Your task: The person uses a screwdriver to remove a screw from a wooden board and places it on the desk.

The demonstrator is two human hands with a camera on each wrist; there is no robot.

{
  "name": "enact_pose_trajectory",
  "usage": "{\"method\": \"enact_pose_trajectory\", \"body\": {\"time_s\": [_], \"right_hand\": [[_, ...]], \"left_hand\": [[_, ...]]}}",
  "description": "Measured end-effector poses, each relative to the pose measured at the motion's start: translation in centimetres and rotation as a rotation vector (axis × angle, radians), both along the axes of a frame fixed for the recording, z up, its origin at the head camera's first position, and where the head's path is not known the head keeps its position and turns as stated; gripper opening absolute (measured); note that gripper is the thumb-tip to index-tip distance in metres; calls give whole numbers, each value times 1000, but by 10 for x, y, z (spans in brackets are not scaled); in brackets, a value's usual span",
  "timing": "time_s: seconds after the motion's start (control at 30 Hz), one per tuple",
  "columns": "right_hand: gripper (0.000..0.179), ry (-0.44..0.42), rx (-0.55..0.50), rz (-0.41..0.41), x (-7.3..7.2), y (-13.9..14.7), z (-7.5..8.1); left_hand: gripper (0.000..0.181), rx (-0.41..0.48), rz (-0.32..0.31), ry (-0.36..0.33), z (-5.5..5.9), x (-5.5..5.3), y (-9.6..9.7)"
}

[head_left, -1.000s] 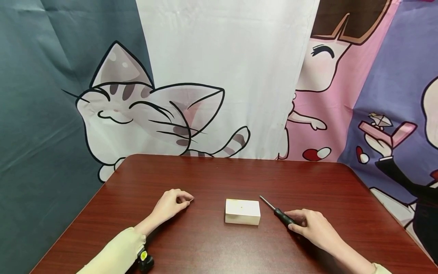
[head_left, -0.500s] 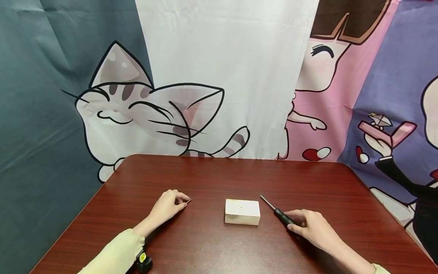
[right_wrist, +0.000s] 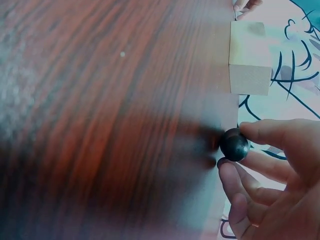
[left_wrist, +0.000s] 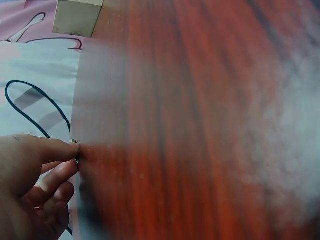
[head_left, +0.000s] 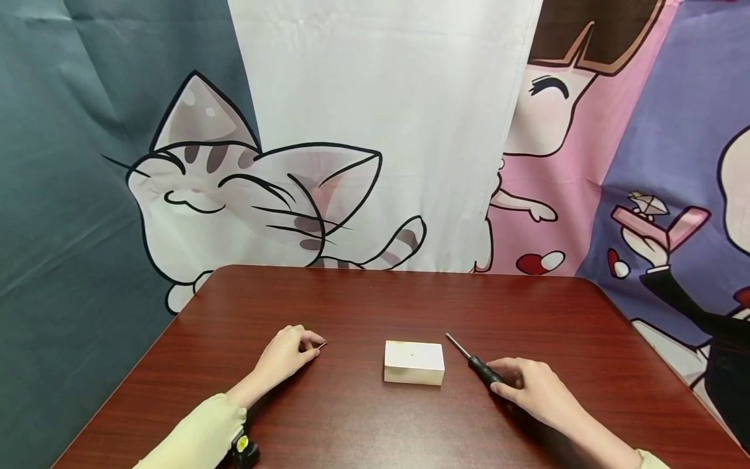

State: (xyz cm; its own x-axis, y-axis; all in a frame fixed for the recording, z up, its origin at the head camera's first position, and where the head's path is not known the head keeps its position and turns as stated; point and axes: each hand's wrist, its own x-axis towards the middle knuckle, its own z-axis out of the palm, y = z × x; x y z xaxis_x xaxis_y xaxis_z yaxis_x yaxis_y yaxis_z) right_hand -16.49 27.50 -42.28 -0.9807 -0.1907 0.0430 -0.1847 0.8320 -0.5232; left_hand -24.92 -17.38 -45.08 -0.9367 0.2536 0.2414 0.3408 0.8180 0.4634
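Note:
Over the left part of the table, my left hand (head_left: 285, 352) pinches a small thin screw (head_left: 323, 344) between thumb and fingertips. Only a bit of the screw shows past the fingers in the left wrist view. To the right, my right hand (head_left: 536, 387) holds a screwdriver (head_left: 485, 373) by its black handle, thumb on one side and fingers on the other. Its metal shaft points away and to the left. Between the hands sits a pale rectangular block (head_left: 414, 363) with a small dot or hole in its top, touched by neither hand.
The brown wooden table (head_left: 351, 299) has rounded far corners. Behind it hangs a printed cloth (head_left: 387, 85) with a cartoon cat and figures. A black device with a yellow mark (head_left: 243, 444) sits at my left wrist.
My left hand has shifted slightly left with the screw, away from the block. The right hand and screwdriver stay in about the same place, and the block has not moved.

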Motion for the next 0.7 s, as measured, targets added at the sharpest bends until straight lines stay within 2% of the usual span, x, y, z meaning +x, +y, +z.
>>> {"method": "enact_pose_trajectory", "body": {"time_s": [0.27,0.53,0.7], "right_hand": [[33,-11,4,-16,1,-1,0],[39,112,71,-34,3,-2,-2],[45,146,94,-44,4,-3,-2]], "left_hand": [[17,12,-25,0,-1,0,-3],[22,18,-50,-29,1,0,-6],[25,10,-52,-37,4,1,-6]]}}
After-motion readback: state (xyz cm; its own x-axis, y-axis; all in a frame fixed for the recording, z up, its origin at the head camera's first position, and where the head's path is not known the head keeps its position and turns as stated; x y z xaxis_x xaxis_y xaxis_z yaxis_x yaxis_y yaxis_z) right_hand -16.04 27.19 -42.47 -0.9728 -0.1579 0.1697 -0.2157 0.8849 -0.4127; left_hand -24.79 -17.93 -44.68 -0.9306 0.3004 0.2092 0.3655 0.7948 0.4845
